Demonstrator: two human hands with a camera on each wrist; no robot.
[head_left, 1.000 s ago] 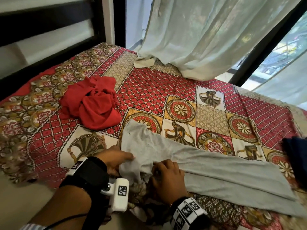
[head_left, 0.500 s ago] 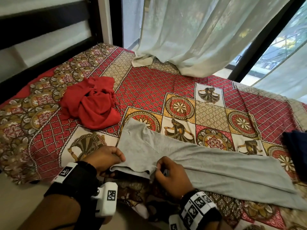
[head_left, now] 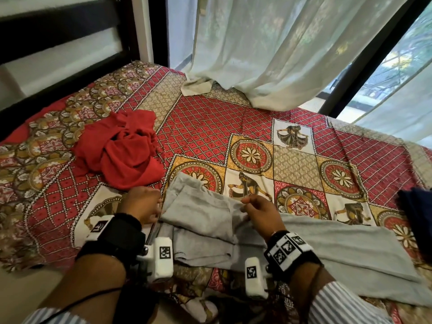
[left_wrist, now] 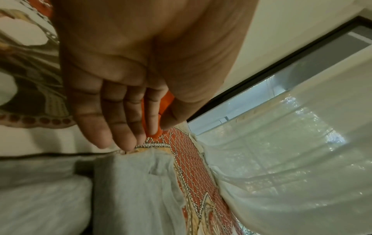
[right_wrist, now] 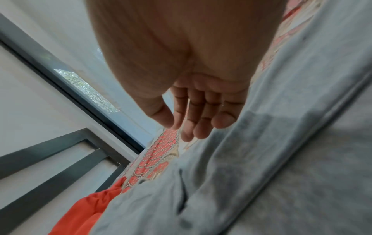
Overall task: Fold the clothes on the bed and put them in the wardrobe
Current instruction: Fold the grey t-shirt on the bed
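Grey garment [head_left: 201,213] beside the red heap [head_left: 121,150] now lies doubled over; I see my left hand [head_left: 143,204] and right hand [head_left: 261,213] with fingers relaxed, releasing it—one fold done.

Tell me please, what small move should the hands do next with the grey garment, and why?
Probably press the folded flap flat. The left hand and right hand have open fingers at the edges of the grey garment, whose left end lies doubled over but puffy, while its long right part lies unfolded on the bed.
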